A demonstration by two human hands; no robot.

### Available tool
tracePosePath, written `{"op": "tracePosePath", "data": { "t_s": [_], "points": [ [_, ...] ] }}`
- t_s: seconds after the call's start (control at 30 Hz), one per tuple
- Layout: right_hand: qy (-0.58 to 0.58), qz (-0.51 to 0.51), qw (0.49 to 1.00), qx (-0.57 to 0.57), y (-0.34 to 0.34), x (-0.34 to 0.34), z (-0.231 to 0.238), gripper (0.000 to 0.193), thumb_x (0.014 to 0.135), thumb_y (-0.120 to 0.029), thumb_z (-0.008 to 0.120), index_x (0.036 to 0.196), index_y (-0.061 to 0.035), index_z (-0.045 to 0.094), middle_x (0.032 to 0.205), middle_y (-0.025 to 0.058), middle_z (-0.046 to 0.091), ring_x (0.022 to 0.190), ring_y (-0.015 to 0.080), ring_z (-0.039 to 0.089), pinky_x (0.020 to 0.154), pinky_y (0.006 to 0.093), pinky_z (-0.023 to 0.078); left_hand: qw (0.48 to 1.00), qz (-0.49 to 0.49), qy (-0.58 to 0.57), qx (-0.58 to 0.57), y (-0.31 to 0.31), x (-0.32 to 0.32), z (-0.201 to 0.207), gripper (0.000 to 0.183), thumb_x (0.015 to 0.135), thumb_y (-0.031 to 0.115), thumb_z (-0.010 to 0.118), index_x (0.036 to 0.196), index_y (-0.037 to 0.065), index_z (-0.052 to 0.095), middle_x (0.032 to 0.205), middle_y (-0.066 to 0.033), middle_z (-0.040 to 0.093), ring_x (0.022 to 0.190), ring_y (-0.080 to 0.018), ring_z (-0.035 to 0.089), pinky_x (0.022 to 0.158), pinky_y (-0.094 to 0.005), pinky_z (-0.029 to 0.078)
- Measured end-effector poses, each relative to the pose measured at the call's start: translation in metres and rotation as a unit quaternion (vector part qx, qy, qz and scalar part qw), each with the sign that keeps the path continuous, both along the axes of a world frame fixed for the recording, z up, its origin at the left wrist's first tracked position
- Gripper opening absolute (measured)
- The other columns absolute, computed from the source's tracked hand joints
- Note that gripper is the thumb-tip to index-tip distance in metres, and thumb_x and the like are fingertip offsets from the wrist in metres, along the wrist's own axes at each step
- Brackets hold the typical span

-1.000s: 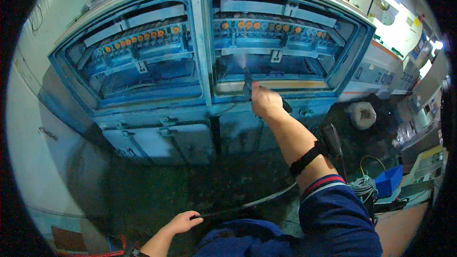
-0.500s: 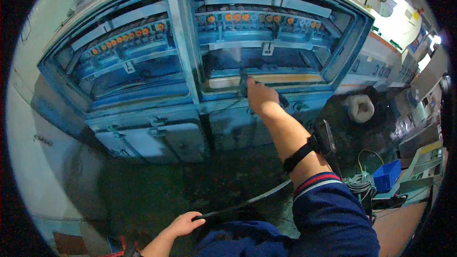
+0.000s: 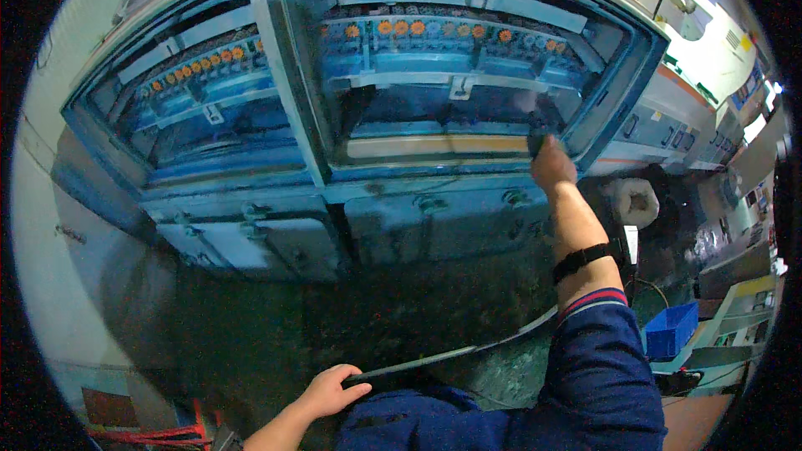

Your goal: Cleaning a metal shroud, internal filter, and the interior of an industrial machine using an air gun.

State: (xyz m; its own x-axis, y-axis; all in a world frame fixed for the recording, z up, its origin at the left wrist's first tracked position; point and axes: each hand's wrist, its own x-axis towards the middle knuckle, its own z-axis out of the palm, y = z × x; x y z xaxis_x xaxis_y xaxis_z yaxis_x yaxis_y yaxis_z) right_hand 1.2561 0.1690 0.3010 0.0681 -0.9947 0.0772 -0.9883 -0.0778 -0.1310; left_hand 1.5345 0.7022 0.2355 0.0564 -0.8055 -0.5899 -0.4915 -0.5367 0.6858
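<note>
My right hand (image 3: 555, 165) is closed around a dark spray gun (image 3: 541, 124) at the right end of the machine's right-hand opening. A faint pale mist shows above the gun's tip. Low in front of my body, my left hand (image 3: 331, 392) is wrapped round a hose (image 3: 451, 355), which runs right and passes behind my right forearm. Before me stands a blue-grey machine (image 3: 288, 83), wet-looking, with two wide openings. Inside are rows of orange gears (image 3: 401, 27) among grey ones, metal bars and a pale yellowish strip (image 3: 451, 146) along the lower edge.
Closed panels (image 3: 455, 221) with knobs lie below the openings. To the right are a white roll-like object (image 3: 632, 202) on the dark wet floor, a blue bin (image 3: 671, 331) and more machinery (image 3: 668, 129). A pale wall (image 3: 50, 192) bounds the left.
My right hand has swept rightward with the spray gun, from the middle of the right-hand opening to its right end. The hose has shifted right with it; my left hand keeps its hold.
</note>
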Motion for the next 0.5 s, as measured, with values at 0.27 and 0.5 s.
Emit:
{"op": "tracePosePath", "data": {
  "t_s": [0.27, 0.5],
  "points": [
    [-0.028, 0.076, 0.997, 0.011, -0.001, 0.02, -0.006, 0.06, 0.091, -0.025, 0.056, 0.144, -0.0026, 0.037, 0.115, 0.0278, 0.068, 0.107, 0.0458, 0.066, 0.092, 0.0529, 0.054, 0.999, 0.02, -0.038, 0.006, -0.002, -0.017, 0.015, 0.036, 0.09, 0.042, 0.07, 0.102, 0.007, 0.07, 0.099, -0.0132, 0.069, 0.093, -0.0307, 0.067, 0.081, -0.0393, 0.053],
    [-0.062, 0.0, 0.998, -0.002, -0.018, -0.022, 0.013, 0.051, 0.095, -0.023, 0.052, 0.14, -0.0024, 0.04, 0.115, 0.0298, 0.067, 0.107, 0.0467, 0.065, 0.093, 0.0545, 0.052, 0.997, 0.028, -0.061, -0.042, 0.006, -0.009, 0.013, 0.037, 0.091, 0.043, 0.068, 0.1, 0.007, 0.07, 0.094, -0.0141, 0.069, 0.089, -0.031, 0.067, 0.077, -0.0393, 0.053]
  ]
}}
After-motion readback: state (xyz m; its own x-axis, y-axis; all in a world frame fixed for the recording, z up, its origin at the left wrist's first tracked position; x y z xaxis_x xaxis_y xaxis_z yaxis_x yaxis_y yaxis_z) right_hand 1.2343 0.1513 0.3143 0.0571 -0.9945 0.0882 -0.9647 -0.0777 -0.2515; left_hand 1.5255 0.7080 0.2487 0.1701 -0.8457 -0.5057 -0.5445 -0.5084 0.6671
